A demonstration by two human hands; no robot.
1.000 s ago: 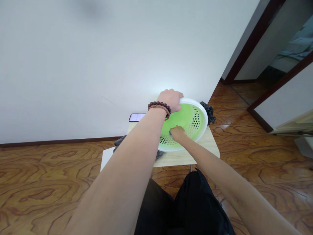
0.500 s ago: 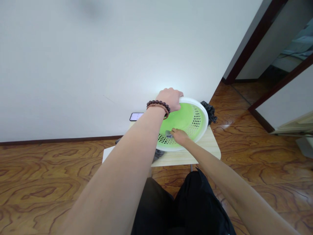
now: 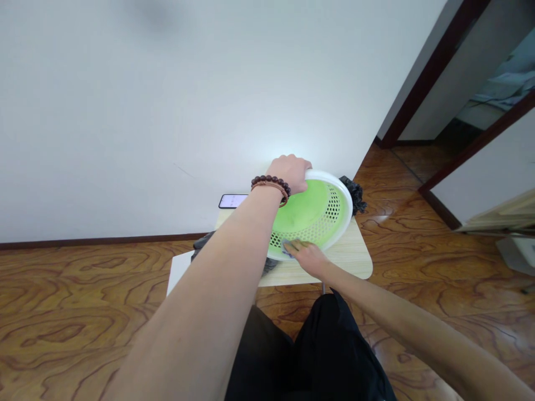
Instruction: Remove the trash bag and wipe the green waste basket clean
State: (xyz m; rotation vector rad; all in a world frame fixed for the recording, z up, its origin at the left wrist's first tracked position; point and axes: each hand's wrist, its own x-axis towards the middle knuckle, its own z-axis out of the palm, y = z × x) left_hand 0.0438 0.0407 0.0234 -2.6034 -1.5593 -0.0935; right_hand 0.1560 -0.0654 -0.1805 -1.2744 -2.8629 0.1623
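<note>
A round plastic basket (image 3: 301, 214), green inside with a white rim and rows of holes, leans tilted over a small pale wooden table (image 3: 351, 253). My left hand (image 3: 290, 171), with a beaded bracelet at the wrist, is closed round the basket's upper rim. Inside the near lower wall, my right hand (image 3: 308, 256) presses a small greyish cloth (image 3: 287, 247) against the holes close to the rim. Its fingers lie over the cloth, and part of the cloth is hidden beneath them.
A phone (image 3: 233, 201) lies at the table's back left, by the white wall (image 3: 188, 111). Crumpled black plastic (image 3: 354, 195) shows behind the basket on the right, with more dark plastic (image 3: 271, 264) under its near side. A doorway (image 3: 447, 128) opens at the right.
My right hand has moved down and slightly toward me with the cloth, from the basket's inner wall to near its rim. My left hand keeps its hold.
</note>
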